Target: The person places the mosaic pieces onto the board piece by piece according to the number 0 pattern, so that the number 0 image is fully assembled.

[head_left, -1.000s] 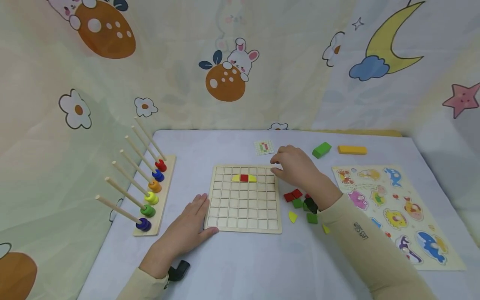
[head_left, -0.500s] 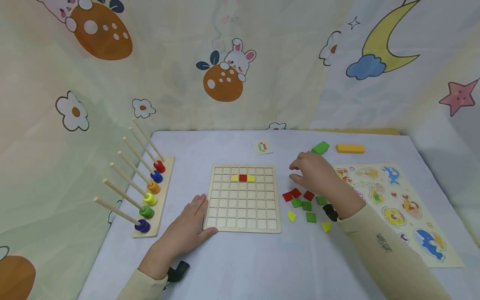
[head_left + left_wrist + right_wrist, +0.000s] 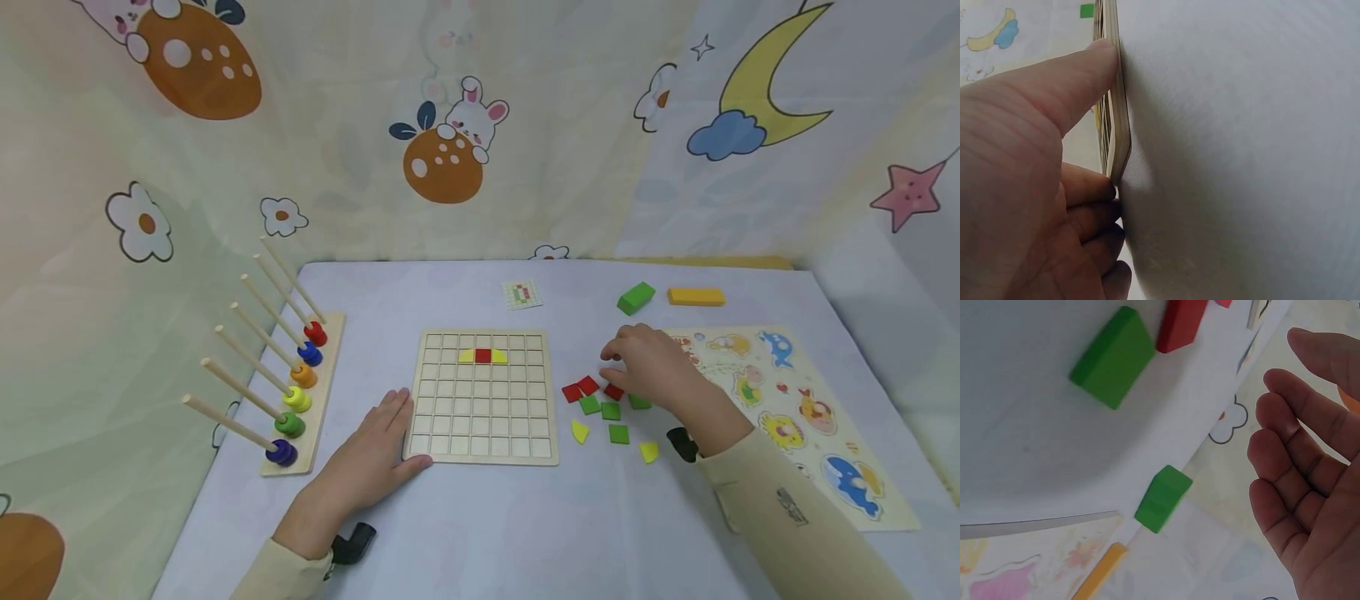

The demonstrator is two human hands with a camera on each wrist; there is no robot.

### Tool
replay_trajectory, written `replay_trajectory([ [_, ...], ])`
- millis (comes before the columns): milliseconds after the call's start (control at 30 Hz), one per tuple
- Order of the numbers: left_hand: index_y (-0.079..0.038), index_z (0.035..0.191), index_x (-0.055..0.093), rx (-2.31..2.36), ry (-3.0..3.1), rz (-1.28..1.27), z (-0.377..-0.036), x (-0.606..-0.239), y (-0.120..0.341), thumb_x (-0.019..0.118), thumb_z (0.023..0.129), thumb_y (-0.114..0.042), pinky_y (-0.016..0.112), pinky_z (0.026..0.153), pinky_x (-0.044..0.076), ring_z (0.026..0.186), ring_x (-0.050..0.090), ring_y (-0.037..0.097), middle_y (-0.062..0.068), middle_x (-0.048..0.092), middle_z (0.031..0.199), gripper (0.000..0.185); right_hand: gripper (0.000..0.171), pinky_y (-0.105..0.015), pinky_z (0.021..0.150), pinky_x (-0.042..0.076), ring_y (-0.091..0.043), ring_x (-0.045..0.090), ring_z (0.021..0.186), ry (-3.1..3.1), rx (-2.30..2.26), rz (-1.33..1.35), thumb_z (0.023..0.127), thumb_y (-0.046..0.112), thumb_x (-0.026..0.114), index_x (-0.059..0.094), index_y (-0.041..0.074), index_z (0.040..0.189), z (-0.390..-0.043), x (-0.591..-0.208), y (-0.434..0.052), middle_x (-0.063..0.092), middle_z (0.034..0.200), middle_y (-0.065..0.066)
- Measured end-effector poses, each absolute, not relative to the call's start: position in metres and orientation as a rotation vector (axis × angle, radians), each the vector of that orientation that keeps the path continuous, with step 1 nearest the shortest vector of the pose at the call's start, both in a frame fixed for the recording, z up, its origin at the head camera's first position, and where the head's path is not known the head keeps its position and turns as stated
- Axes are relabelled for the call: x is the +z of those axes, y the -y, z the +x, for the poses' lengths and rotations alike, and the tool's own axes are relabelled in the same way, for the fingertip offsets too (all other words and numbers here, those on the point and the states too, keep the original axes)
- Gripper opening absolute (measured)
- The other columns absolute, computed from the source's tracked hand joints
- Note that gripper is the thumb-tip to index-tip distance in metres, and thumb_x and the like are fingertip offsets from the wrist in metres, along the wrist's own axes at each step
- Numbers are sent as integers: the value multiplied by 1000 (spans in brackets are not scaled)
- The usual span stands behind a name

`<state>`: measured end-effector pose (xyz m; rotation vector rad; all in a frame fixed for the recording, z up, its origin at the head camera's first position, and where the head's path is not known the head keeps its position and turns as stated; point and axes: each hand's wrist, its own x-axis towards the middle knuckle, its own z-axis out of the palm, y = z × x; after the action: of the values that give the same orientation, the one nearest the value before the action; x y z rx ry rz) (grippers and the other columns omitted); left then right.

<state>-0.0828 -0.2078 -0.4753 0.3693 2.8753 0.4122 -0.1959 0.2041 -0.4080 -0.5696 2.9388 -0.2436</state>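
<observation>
A wooden grid board (image 3: 480, 417) lies on the table, with a yellow, a red and a yellow tile (image 3: 483, 356) in its second row. My left hand (image 3: 396, 429) lies flat at the board's lower left corner, its thumb (image 3: 1085, 69) pressed against the board's edge (image 3: 1119, 119). My right hand (image 3: 626, 360) hovers over the loose red tiles (image 3: 581, 388), green tiles (image 3: 609, 411) and yellow tiles (image 3: 580, 431) to the right of the board. Its fingers (image 3: 1291, 469) are relaxed and hold nothing. In the right wrist view a green tile (image 3: 1113, 357) and a red tile (image 3: 1182, 325) lie beneath it.
A peg rack with coloured rings (image 3: 296, 400) stands at the left. A small pattern card (image 3: 522, 293), a green block (image 3: 636, 297) and a yellow block (image 3: 696, 296) lie at the back. An animal puzzle board (image 3: 795, 408) lies at the right.
My right hand has moved from the board's upper right corner to the right and nearer, over the loose tiles. The left hand and the board have not moved.
</observation>
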Motion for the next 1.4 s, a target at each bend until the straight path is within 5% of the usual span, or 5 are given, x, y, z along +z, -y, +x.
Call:
replay_trajectory([
  [467,0,164,27,398,-2889,373,-82,-473,207,73,94,-54,54,131,25,164,18,35,17,21,175,99,23,-42,78,55,-22,61,89,-2873,-230,-539,87,30,85,82,12,99,-188,-420,-220,70,95,-3],
  [1400,-2,165,26,416,-2870,363,-82,-473,206,71,95,-56,54,131,25,164,16,34,15,19,176,100,19,-41,79,54,-21,57,87,-2861,-221,-541,86,20,85,82,11,102,-195,-436,-225,68,93,-2],
])
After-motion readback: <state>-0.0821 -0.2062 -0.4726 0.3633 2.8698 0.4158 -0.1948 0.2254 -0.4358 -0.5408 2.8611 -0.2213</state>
